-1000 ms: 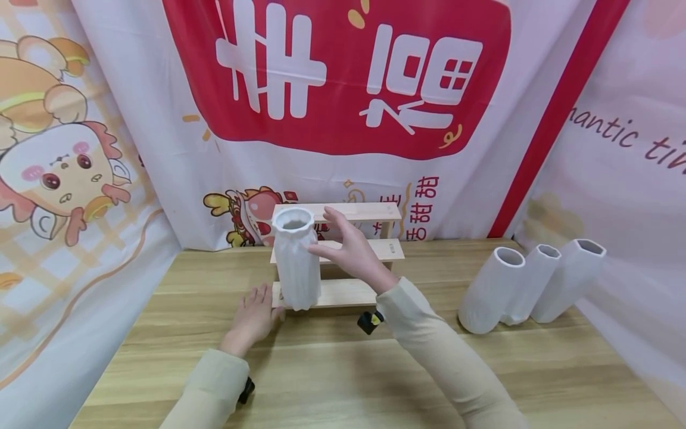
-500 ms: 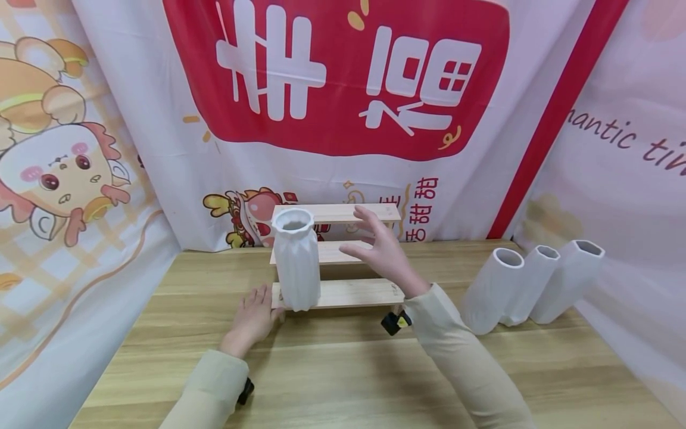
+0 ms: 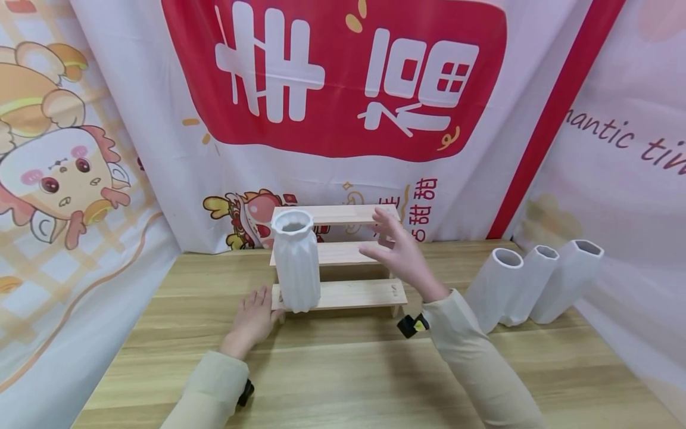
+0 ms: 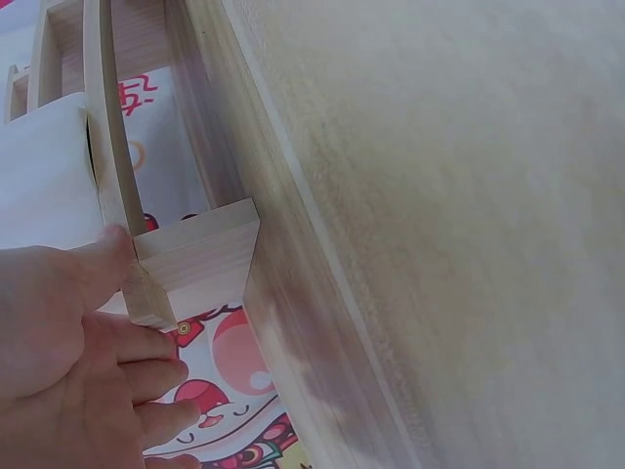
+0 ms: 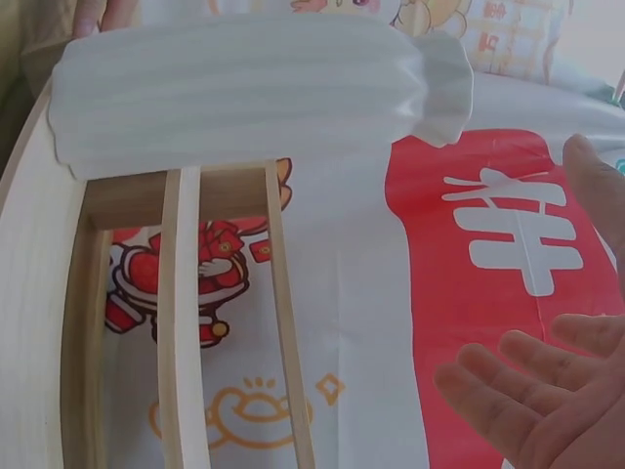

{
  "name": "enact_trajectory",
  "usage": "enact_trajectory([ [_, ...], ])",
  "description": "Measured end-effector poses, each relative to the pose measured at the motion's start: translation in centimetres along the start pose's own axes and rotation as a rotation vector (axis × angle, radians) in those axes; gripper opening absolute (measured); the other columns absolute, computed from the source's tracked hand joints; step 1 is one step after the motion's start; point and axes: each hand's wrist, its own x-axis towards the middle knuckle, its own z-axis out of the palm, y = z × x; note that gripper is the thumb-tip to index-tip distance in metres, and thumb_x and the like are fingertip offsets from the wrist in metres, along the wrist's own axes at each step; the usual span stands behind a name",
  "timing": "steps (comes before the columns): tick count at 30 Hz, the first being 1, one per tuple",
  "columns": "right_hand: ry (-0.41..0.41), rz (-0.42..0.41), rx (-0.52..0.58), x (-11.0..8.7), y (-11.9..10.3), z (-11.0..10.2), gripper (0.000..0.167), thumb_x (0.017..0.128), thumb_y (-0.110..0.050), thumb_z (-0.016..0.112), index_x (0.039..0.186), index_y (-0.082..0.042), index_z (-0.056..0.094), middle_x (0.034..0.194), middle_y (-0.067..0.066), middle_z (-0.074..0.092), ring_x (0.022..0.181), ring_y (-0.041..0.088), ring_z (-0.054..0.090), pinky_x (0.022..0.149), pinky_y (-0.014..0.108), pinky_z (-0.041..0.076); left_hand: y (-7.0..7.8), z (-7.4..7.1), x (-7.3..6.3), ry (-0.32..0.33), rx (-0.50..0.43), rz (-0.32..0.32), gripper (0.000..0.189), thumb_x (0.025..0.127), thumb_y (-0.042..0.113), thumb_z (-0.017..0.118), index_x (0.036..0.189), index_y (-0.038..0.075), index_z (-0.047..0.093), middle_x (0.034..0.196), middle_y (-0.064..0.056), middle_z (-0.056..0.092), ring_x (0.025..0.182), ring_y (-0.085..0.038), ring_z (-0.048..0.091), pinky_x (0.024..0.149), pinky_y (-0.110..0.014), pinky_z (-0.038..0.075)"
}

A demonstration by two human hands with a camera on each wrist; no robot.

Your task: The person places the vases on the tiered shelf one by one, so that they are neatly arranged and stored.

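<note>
A tall white fluted vase (image 3: 297,268) stands upright at the left end of the lowest step of a three-step pale wooden stand (image 3: 359,294). My left hand (image 3: 250,316) touches that step's left end. In the left wrist view its thumb (image 4: 109,256) lies against the board end, and the other fingers extend past it. To the right of the vase, apart from it, my right hand (image 3: 402,256) holds nothing. It overlaps the stand's right side in the head view. The right wrist view shows its fingers spread, away from the vase.
Three more white vases stand close together at the right of the wooden table (image 3: 343,369): a round-mouthed one (image 3: 485,298), a slim one (image 3: 527,292) and an angular one (image 3: 568,283). My right forearm passes in front of the round-mouthed vase. A printed cloth (image 3: 332,131) hangs behind the stand.
My right hand has come away from the vase and moved right, toward the stand's right end. The vase and my left hand have stayed in place.
</note>
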Motion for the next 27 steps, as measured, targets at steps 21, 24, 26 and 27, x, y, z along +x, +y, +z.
enact_trajectory([
  [21,0.067,-0.01,-0.011,-2.6,0.0,-3.9,0.073,0.081,-0.006,0.071,0.142,-0.003,0.03,0.136,0.021,0.04,0.12,0.038,0.043,0.095,0.05,0.039,-0.2,0.3,0.0,0.003,-0.001,-0.003,0.063,0.098,0.028,0.043,0.137,-0.016,0.021,0.143,-0.033,0.017,0.13,-0.048,0.014,0.104,-0.06,0.008],
  [24,0.075,0.003,-0.037,-3.2,-1.4,-4.4,0.071,0.081,-0.003,0.069,0.141,0.001,0.029,0.136,0.024,0.04,0.119,0.041,0.043,0.094,0.051,0.039,-0.2,0.4,0.0,0.005,-0.002,-0.002,0.063,0.098,0.027,0.043,0.137,-0.016,0.02,0.143,-0.033,0.017,0.13,-0.048,0.014,0.104,-0.06,0.008],
  [26,0.076,0.01,-0.052,-3.4,-1.3,-4.8,0.072,0.082,-0.003,0.069,0.141,0.002,0.029,0.136,0.025,0.039,0.119,0.042,0.042,0.093,0.052,0.039,-0.3,0.4,0.1,0.008,-0.004,-0.002,0.063,0.098,0.027,0.043,0.138,-0.016,0.02,0.143,-0.033,0.017,0.13,-0.048,0.014,0.104,-0.06,0.007],
  [27,0.078,0.013,-0.057,-3.4,-0.9,-5.1,0.072,0.082,-0.006,0.069,0.141,0.0,0.029,0.137,0.023,0.039,0.119,0.04,0.042,0.093,0.052,0.039,-0.3,0.4,0.1,0.009,-0.004,-0.001,0.063,0.098,0.027,0.044,0.138,-0.016,0.02,0.143,-0.033,0.017,0.13,-0.048,0.014,0.104,-0.06,0.007],
])
